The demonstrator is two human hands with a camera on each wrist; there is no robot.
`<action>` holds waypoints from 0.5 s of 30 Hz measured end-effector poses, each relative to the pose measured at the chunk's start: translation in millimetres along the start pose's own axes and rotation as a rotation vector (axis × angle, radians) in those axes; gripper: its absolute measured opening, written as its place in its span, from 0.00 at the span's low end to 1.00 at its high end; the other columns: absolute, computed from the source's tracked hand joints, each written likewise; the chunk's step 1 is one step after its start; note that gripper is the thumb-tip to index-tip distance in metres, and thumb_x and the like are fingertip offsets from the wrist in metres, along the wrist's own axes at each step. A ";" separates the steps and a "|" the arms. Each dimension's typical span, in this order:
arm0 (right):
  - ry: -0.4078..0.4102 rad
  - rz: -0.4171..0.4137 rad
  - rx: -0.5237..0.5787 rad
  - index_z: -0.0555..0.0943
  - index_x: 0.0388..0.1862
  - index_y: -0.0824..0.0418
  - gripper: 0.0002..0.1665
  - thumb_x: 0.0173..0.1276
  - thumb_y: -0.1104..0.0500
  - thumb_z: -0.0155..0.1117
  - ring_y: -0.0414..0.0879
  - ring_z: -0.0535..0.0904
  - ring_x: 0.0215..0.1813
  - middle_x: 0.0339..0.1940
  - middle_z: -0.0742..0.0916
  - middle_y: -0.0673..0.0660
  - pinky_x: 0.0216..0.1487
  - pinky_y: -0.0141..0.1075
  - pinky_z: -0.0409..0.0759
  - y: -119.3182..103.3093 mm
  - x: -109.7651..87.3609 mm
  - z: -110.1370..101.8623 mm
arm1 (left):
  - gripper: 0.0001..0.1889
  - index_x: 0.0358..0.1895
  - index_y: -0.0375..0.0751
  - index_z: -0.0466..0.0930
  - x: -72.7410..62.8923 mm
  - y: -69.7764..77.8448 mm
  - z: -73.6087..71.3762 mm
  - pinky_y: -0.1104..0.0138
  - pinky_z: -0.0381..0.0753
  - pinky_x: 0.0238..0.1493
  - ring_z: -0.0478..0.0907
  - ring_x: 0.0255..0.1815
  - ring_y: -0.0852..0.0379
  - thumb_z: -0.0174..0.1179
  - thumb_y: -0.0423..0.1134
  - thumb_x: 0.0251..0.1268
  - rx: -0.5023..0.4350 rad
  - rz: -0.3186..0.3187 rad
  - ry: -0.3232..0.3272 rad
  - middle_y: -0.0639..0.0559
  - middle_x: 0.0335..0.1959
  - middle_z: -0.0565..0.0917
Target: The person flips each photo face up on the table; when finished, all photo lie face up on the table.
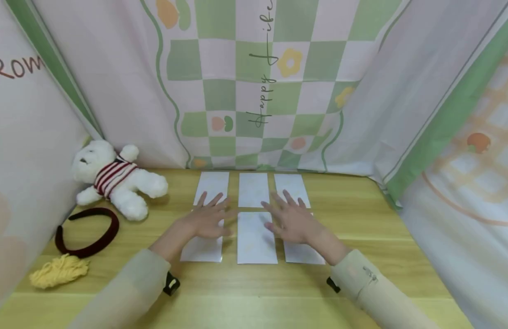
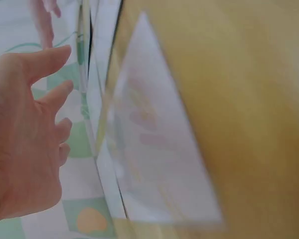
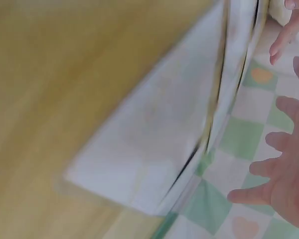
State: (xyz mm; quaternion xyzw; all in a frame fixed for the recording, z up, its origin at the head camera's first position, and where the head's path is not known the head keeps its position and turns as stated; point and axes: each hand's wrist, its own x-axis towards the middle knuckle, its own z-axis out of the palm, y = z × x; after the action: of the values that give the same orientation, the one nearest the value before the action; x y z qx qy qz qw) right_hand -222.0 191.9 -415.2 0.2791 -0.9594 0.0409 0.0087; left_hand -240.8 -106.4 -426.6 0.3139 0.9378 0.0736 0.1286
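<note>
Six is avoided here: several white cards lie in two rows on the wooden table, among them the front middle card [image 1: 257,244] and the back middle card [image 1: 253,189]. With fingers spread, the left hand [image 1: 206,221] hovers over the left pair and overlaps the front left card [image 1: 202,250]. Mirroring it, the right hand [image 1: 292,221] is spread above the right pair, over the front right card [image 1: 304,254]. Both wrist views show a gap between the hands and the cards; neither hand holds anything. The back left card [image 1: 211,185] and back right card [image 1: 292,185] are partly covered by fingertips.
On the left of the table [image 1: 221,297] lie a white teddy bear [image 1: 122,178] in a striped shirt, a dark red headband [image 1: 109,233] and a bundle of yellow yarn [image 1: 60,271]. A checked curtain [image 1: 254,91] hangs along the back edge.
</note>
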 end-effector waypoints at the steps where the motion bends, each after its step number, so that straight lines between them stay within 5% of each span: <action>1: 0.012 0.025 -0.005 0.64 0.83 0.49 0.37 0.81 0.38 0.51 0.76 0.57 0.83 0.85 0.63 0.66 0.71 0.80 0.64 4.1 1.8 -2.1 | 0.35 0.83 0.62 0.58 5.9 2.5 -2.3 0.32 0.23 0.84 0.36 0.90 0.38 0.50 0.64 0.78 0.002 0.003 0.007 0.43 0.88 0.47; 5: 0.097 0.165 0.024 0.63 0.82 0.61 0.39 0.80 0.44 0.54 0.76 0.64 0.79 0.82 0.67 0.71 0.70 0.77 0.69 25.4 12.0 -7.1 | 0.34 0.83 0.63 0.57 34.8 15.3 -11.7 0.32 0.26 0.84 0.36 0.90 0.38 0.48 0.63 0.79 0.003 0.024 0.019 0.46 0.89 0.46; 8: 0.141 0.311 0.160 0.61 0.80 0.71 0.41 0.78 0.48 0.55 0.76 0.70 0.74 0.77 0.71 0.76 0.71 0.71 0.73 42.7 18.0 -10.9 | 0.33 0.84 0.60 0.55 61.7 26.6 -18.3 0.30 0.31 0.84 0.37 0.90 0.39 0.45 0.62 0.81 -0.034 0.035 0.012 0.47 0.89 0.46; 15: 0.017 0.592 0.427 0.47 0.81 0.79 0.47 0.79 0.48 0.47 0.77 0.69 0.73 0.75 0.69 0.82 0.75 0.66 0.72 70.6 21.2 -19.1 | 0.37 0.84 0.41 0.51 109.9 51.0 -30.2 0.44 0.32 0.90 0.41 0.90 0.44 0.44 0.58 0.83 -0.153 -0.003 0.020 0.44 0.88 0.49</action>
State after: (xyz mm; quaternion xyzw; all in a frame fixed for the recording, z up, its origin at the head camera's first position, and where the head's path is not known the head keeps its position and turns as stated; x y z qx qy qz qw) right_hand -277.8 241.5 -400.6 -0.0156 -0.9684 0.2432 -0.0539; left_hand -305.0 -0.9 -408.0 0.3012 0.9311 0.1480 0.1432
